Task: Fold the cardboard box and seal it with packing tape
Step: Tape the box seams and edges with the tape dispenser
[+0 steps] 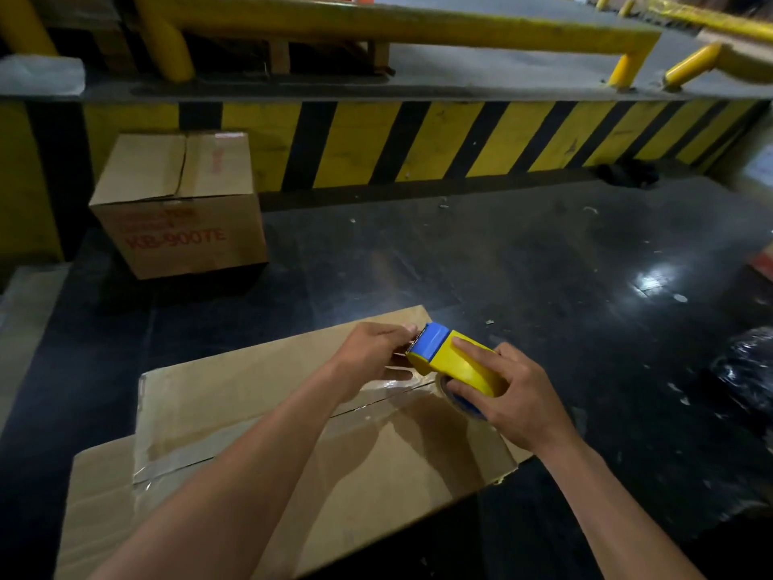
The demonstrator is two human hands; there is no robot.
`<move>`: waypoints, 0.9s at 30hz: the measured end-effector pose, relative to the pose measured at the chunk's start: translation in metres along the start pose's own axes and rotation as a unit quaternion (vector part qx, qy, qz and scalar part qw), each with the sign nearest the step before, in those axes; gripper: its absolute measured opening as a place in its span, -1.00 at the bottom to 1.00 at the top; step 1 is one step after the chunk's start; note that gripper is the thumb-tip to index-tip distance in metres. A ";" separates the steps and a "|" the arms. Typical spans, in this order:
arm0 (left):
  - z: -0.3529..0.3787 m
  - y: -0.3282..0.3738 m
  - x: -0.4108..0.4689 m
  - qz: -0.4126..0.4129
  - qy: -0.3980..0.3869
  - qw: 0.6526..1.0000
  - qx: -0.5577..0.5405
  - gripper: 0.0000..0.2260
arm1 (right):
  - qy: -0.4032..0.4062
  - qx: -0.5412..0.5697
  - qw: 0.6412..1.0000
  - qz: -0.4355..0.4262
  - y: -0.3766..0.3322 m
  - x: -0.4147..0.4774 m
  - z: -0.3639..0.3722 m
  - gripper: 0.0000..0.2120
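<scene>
A brown cardboard box (234, 395) stands in front of me with its top flaps closed and clear tape along the middle seam. Above the seam's far end my right hand (510, 395) grips a yellow and blue tape dispenser (451, 362) holding a roll of clear tape. My left hand (372, 353) pinches the tape end at the dispenser's blue front, just above the box top. Both forearms reach over the box.
A second cardboard box (180, 207) with red print stands on the dark floor at the back left, against a yellow and black striped wall (460, 140). Flat cardboard (96, 517) lies under the near box. A black plastic bag (744, 370) sits at the right edge.
</scene>
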State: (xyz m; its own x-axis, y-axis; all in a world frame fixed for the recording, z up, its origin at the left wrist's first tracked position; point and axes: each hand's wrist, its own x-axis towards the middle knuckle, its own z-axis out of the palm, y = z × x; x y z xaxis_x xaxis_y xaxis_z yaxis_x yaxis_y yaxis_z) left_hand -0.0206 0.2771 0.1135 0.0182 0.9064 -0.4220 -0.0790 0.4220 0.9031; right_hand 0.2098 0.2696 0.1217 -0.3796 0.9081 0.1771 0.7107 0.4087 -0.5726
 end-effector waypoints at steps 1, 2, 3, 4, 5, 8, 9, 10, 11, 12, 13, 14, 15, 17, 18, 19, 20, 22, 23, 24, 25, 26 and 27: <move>-0.004 0.001 0.002 0.001 -0.011 1.000 -0.003 -0.78 | -0.001 0.002 1.000 -0.003 0.000 0.001 0.000 -0.35; -0.008 0.002 0.004 -0.001 -0.022 1.000 -0.011 -0.80 | -0.002 0.004 1.000 -0.007 0.001 0.003 0.001 -0.37; -0.011 0.003 0.005 -0.008 -0.033 0.999 -0.022 -0.80 | -0.003 0.010 1.000 -0.009 0.001 0.003 0.001 -0.38; -0.015 0.004 0.007 -0.019 -0.048 0.998 -0.033 -0.79 | -0.003 0.019 1.000 -0.011 0.001 0.004 0.002 -0.39; -0.019 0.004 0.008 -0.032 -0.064 0.996 -0.046 -0.78 | -0.002 0.030 0.999 -0.013 0.001 0.004 0.002 -0.40; -0.028 0.003 0.011 -0.058 -0.104 0.990 -0.078 -0.71 | 0.000 0.054 0.998 -0.020 0.001 0.005 0.004 -0.40; -0.029 0.002 0.011 -0.064 -0.113 0.987 -0.095 -0.70 | 0.001 0.059 0.998 -0.022 0.000 0.006 0.004 -0.41; -0.030 0.001 0.012 -0.068 -0.119 0.984 -0.115 -0.70 | 0.002 0.064 0.998 -0.024 0.000 0.006 0.004 -0.41; -0.030 0.000 0.012 -0.070 -0.124 0.981 -0.134 -0.71 | 0.004 0.068 0.997 -0.026 0.000 0.007 0.004 -0.41; -0.031 -0.001 0.013 -0.071 -0.129 0.978 -0.146 -0.73 | 0.006 0.074 0.997 -0.028 0.000 0.007 0.004 -0.41; -0.032 -0.002 0.013 -0.071 -0.132 0.977 -0.150 -0.76 | 0.006 0.077 0.997 -0.030 0.000 0.008 0.004 -0.41; -0.033 -0.002 0.014 -0.072 -0.133 0.978 -0.145 -0.78 | 0.004 0.077 0.997 -0.032 0.000 0.008 0.003 -0.41; -0.034 -0.002 0.014 -0.073 -0.132 0.980 -0.133 -0.80 | 0.002 0.074 0.997 -0.033 0.000 0.007 0.003 -0.41; -0.035 0.001 0.012 -0.073 -0.115 0.987 -0.083 -0.84 | -0.002 0.068 0.997 -0.036 -0.001 0.005 0.004 -0.42; -0.035 0.004 0.012 -0.067 -0.102 0.991 -0.048 -0.86 | -0.003 0.067 0.997 -0.038 -0.002 0.004 0.004 -0.42; -0.034 0.006 0.011 -0.057 -0.089 0.994 -0.009 -0.87 | -0.004 0.066 0.997 -0.040 -0.003 0.003 0.005 -0.42; -0.033 0.008 0.010 -0.044 -0.080 0.995 0.029 -0.88 | -0.005 0.067 0.997 -0.043 -0.005 0.001 0.006 -0.42; -0.032 0.010 0.011 -0.024 -0.071 0.992 0.098 -0.86 | -0.004 0.065 0.997 -0.048 -0.009 -0.001 0.008 -0.41; -0.032 0.011 0.011 -0.018 -0.072 0.989 0.128 -0.84 | -0.003 0.060 0.997 -0.051 -0.011 -0.001 0.008 -0.41; -0.032 0.011 0.012 -0.015 -0.074 0.985 0.153 -0.82 | -0.003 0.054 0.997 -0.053 -0.013 -0.002 0.008 -0.40; -0.031 0.011 0.012 -0.012 -0.077 0.982 0.172 -0.81 | -0.003 0.050 0.997 -0.054 -0.014 -0.003 0.009 -0.39; -0.030 0.011 0.013 -0.011 -0.079 0.980 0.185 -0.80 | -0.004 0.049 0.997 -0.054 -0.015 -0.003 0.008 -0.39; -0.030 0.011 0.013 -0.010 -0.079 0.978 0.192 -0.80 | -0.003 0.052 0.997 -0.054 -0.016 -0.004 0.008 -0.39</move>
State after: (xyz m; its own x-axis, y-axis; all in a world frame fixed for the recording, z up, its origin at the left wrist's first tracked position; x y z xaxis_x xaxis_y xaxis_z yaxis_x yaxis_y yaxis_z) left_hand -0.0508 0.2932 0.1153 0.1711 0.8765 -0.4499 0.3018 0.3880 0.8708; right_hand 0.1953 0.2593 0.1235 -0.4543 0.8588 0.2369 0.6008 0.4917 -0.6303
